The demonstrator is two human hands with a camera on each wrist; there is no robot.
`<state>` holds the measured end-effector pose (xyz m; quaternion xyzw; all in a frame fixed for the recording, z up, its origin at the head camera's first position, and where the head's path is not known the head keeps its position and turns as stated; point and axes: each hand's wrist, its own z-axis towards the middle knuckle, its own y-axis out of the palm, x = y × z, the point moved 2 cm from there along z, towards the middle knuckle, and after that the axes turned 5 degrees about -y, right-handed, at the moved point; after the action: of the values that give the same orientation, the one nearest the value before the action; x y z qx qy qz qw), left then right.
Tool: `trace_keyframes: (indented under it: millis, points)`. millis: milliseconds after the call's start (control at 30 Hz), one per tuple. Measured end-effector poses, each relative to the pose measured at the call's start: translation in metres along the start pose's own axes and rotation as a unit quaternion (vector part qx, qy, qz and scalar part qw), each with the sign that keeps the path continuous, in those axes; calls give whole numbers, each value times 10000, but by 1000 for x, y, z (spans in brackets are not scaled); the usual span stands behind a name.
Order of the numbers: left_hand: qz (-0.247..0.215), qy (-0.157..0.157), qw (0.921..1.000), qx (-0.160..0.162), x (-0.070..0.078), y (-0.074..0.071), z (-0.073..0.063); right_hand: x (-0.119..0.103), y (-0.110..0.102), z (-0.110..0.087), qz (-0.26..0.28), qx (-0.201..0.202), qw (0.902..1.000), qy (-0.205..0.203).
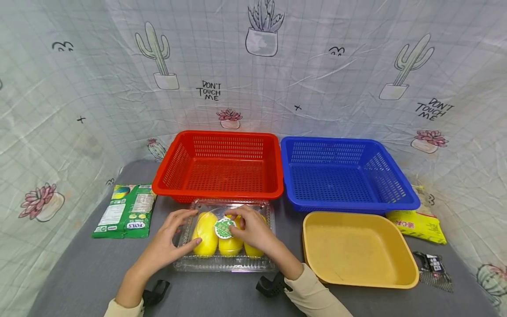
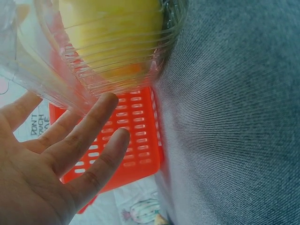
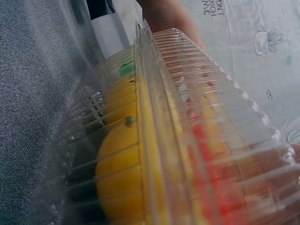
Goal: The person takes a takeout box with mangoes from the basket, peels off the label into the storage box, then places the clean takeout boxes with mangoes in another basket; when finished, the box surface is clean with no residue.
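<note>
A clear plastic clamshell box (image 1: 225, 264) with a ribbed rim lies on the table before me, yellow oval fruits (image 1: 205, 233) inside it. On its lid sits a round green and white sticker (image 1: 222, 228). My right hand (image 1: 253, 226) is over the lid, thumb at the sticker's right edge and bent index finger just above it. The left hand (image 1: 166, 240) spreads its fingers at the box's left side, thumb tip near the leftmost fruit. In the right wrist view a fruit (image 3: 119, 171) shows through the ribbed plastic side.
Behind the box stand a red basket (image 1: 222, 193) and a blue basket (image 1: 352, 205). A yellow tray (image 1: 360, 251) lies to the right, near a yellow snack bag (image 1: 420, 224) and a small black packet (image 1: 433, 268). At the left is a green snack bag (image 1: 126, 211).
</note>
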<state>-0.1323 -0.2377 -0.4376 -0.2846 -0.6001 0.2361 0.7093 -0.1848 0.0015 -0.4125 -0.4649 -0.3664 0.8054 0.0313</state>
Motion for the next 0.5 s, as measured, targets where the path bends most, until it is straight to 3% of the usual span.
trace_keyframes:
  millis: [500]
  points:
    - [-32, 47, 10000, 40, -1, 0, 0, -3, 2, 4, -174, 59, 9995, 273]
